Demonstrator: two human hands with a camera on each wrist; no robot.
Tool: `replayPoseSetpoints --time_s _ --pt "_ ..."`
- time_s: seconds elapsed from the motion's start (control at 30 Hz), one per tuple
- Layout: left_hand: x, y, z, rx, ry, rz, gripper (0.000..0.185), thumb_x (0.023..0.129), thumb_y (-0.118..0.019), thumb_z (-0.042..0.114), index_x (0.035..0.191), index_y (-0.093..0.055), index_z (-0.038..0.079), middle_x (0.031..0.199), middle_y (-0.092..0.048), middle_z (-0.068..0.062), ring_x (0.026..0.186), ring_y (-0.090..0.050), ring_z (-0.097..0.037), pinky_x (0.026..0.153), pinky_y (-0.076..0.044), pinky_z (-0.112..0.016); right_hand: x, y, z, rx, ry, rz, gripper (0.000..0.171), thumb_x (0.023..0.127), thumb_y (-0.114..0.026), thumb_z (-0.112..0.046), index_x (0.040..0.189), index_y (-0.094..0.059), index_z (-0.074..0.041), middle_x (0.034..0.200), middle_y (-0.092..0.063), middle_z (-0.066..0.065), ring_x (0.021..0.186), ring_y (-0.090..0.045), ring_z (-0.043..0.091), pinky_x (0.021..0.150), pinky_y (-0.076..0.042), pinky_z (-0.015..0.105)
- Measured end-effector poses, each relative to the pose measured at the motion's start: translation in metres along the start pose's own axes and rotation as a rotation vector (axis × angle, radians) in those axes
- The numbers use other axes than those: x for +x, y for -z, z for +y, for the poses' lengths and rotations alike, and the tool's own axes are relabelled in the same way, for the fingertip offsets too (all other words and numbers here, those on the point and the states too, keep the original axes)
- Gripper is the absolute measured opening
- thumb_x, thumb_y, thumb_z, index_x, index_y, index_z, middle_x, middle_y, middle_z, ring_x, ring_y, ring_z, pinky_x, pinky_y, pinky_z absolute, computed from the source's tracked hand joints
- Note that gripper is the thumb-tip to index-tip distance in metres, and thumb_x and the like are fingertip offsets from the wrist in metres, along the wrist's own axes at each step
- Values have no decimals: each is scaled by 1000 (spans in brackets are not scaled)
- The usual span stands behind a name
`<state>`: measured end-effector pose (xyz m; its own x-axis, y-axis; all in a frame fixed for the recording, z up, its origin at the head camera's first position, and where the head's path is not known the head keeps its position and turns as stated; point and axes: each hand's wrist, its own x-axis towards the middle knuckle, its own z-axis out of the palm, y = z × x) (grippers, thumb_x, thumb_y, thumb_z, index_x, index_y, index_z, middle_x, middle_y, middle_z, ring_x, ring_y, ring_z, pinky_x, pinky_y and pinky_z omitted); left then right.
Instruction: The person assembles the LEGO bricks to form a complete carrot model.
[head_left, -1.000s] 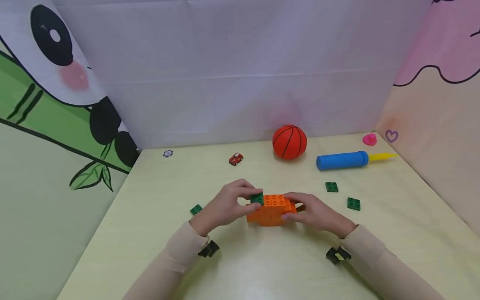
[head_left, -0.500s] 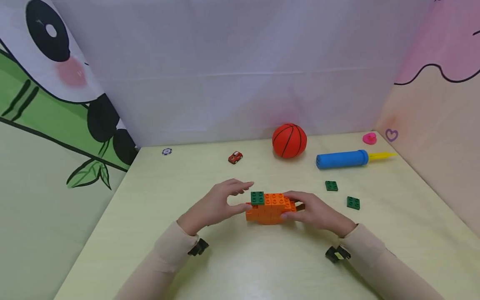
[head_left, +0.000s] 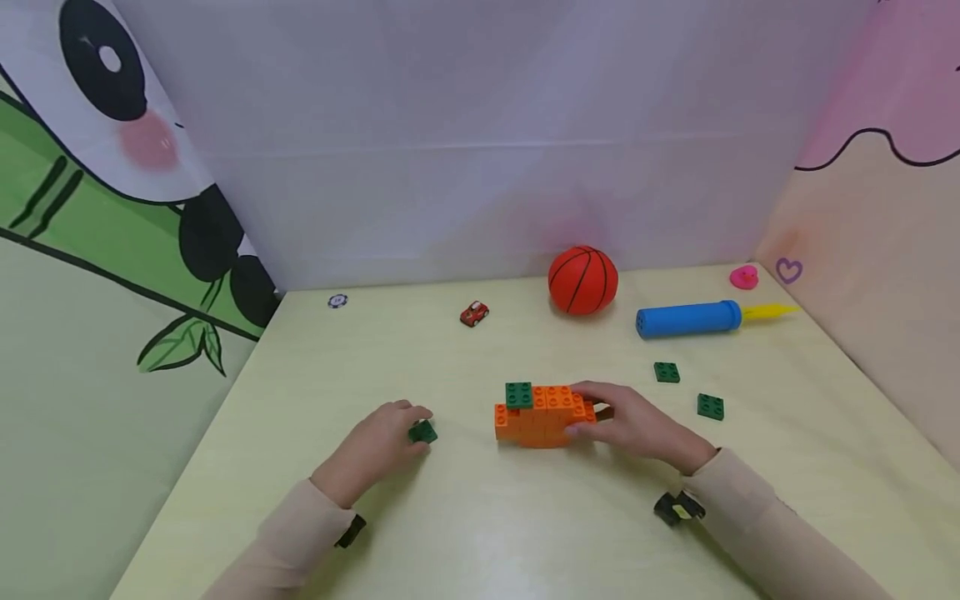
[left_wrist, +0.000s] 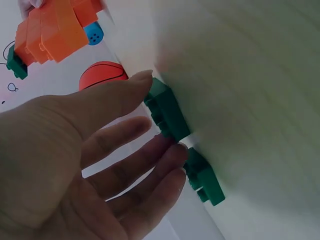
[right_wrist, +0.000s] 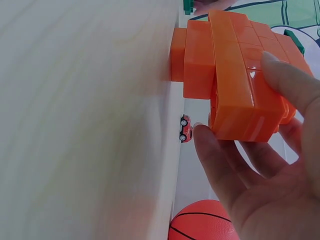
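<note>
Right hand [head_left: 637,425] grips the orange block stack [head_left: 542,414] lying left-to-right; left hand [head_left: 375,446] pinches a green plate [head_left: 422,432]

Pale yellow-green wooden tabletop [head_left: 525,533], enclosed by a white fabric back wall [head_left: 465,125] and printed cartoon side panels. At 12 o'clock, an orange rubber basketball [head_left: 582,280]; at 11 o'clock, a small red toy car [head_left: 474,313] and, farther left, a small dark round token [head_left: 337,301]. At 1 o'clock, a blue cylindrical hand pump with yellow nozzle [head_left: 693,318] and a pink round toy [head_left: 743,277]. At 2 o'clock, two loose flat green studded plates [head_left: 667,372] [head_left: 709,407].
</note>
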<state>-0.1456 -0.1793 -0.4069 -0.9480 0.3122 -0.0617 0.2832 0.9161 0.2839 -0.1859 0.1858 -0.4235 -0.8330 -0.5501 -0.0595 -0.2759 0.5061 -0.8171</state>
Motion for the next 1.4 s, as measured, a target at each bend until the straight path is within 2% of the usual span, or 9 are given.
replayPoseSetpoints --time_s 0.17,0.27,0.4,0.5,0.6,0.67,0.87,1.07,1.4 --pt "7 -5 3 -45 4 -16 40 85 -79 15 123 -67 8 109 -67 -5 93 -63 -18 86 -55 -37 0 -1 -1 -2 -4 0 61 88 -75 -42 142 -56 -21 136 -58 1 124 -53 25 97 -53 40" --pt "12 0 14 -165 -40 30 42 87 -78 16 127 -66 10 113 -66 -2 96 -62 -16 87 -56 -37 0 0 -1 4 3 0 60 88 -75 -41 141 -56 -21 135 -59 0 124 -53 25 97 -53 40" --pt "22 13 39 -375 -206 165 41 89 -76 15 129 -65 11 114 -66 3 101 -63 -13 88 -56 -39 0 -1 0 15 13 -2 59 89 -75 -41 141 -56 -21 136 -58 1 124 -53 26 97 -53 41" --pt "32 19 62 -468 -367 267 39 90 -75 14 128 -65 11 115 -67 5 102 -62 -10 89 -56 -37 0 -1 2 14 18 0 59 89 -74 -41 141 -56 -22 135 -59 0 123 -53 25 97 -53 40" --pt "43 18 82 -498 -493 280 38 91 -74 17 127 -65 11 119 -66 4 105 -61 -9 90 -55 -31 1 -1 3 8 30 -2 57 88 -74 -42 140 -57 -24 132 -60 -4 121 -54 23 95 -53 37" --pt "49 16 92 -503 -529 247 37 93 -73 18 128 -64 10 121 -66 2 107 -61 -9 91 -54 -28 1 -1 3 7 39 0 56 88 -75 -42 139 -58 -26 129 -61 -6 119 -54 21 94 -53 35" --pt "56 10 102 -497 -485 159 38 93 -72 17 129 -64 8 126 -64 -1 111 -60 -13 92 -53 -24 0 0 0 -2 72 -2 54 88 -75 -42 137 -59 -26 125 -62 -7 116 -55 20 92 -53 33" --pt "57 7 100 -481 -462 129 39 93 -73 19 130 -64 10 129 -65 -3 114 -60 -15 95 -53 -28 0 0 -1 -20 49 1 55 87 -75 -43 137 -59 -27 126 -61 -8 117 -55 19 93 -53 32" --pt "58 3 97 -539 -406 98 42 91 -75 24 131 -65 12 129 -66 -2 111 -62 -14 92 -54 -28 0 -1 0 -13 51 -1 56 89 -74 -43 139 -58 -24 129 -61 -4 119 -55 22 94 -54 35"
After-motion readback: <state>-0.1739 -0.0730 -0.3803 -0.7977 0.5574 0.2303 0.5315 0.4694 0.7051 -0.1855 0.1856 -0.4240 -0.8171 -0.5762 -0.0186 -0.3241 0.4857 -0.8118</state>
